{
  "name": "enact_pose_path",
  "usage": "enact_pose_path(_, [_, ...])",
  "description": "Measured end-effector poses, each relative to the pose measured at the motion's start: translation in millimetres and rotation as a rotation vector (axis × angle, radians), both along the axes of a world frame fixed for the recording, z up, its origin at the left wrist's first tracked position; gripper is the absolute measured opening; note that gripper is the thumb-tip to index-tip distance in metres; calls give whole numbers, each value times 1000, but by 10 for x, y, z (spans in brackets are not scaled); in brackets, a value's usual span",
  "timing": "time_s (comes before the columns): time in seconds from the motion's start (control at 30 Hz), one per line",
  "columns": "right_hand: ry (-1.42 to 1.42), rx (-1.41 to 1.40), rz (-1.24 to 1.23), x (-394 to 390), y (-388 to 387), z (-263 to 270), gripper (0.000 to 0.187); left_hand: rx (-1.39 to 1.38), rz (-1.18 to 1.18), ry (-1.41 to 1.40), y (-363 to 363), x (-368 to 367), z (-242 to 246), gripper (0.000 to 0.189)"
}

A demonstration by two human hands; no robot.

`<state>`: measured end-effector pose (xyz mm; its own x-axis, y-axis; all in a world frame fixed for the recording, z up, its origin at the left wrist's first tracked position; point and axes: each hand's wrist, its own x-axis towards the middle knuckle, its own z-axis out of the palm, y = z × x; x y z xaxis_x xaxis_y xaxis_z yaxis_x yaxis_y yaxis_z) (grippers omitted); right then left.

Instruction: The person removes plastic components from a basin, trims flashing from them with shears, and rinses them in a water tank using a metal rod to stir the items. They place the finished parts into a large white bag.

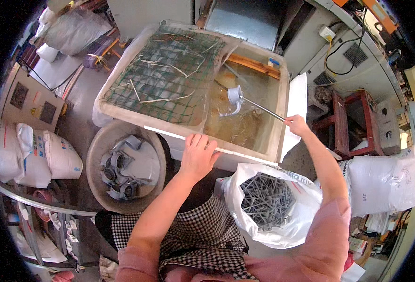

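Observation:
My right hand point(296, 125) grips the end of a thin metal rod point(263, 107) that slants out over a water-filled tub point(281, 141). At the rod's far part is a grey plastic part point(234, 96) with a round collar and a curved arm, over the brownish water point(253, 121). Whether the rod passes through the part or only touches it, I cannot tell. My left hand point(199, 151) rests on the tub's near rim, fingers curled over the edge, holding no loose thing. Green netting point(168, 74) with pale strips covers the tub's left section, over grey pieces underwater.
A round basin point(94, 169) with grey plastic parts point(117, 172) stands at the left. Before me on the right, a white woven sack point(302, 225) holds many grey plastic sprues point(267, 201). Full sacks point(387, 183) and a red metal stand point(355, 123) are farther right. A wooden bar point(255, 65) spans the tub.

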<state>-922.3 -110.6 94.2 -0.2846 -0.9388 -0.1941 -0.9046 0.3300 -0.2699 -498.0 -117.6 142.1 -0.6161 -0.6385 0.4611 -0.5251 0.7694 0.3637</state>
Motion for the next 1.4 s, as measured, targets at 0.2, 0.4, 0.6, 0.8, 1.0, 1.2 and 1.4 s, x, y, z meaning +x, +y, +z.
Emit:
enact_pose_path(0.2, [-237,39,-139,-86,-87,-194,30,-3,-9,31,-32,15,6,25])
enact_pose_path(0.4, [-225,133,-261,13,556,693,29,-24,-10,42,-21,61,6,25])
enact_pose_path(0.6, [-230,62,-313,103,896,737,28,-26,-31,59,15,38,-16,25])
enact_pose_path(0.8, [-164,42,-316,383,925,726,28,-56,-13,56,15,82,-24,25])
enact_pose_path(1.0, [-153,-70,-266,331,963,390,26,-33,-14,35,-19,144,-29,26])
enact_pose_path(1.2, [-123,-104,-146,358,388,-99,27,-29,-11,63,-30,101,-32,26])
enact_pose_path(1.4, [-13,-97,37,464,-364,-436,28,-4,-14,61,-54,78,-10,27])
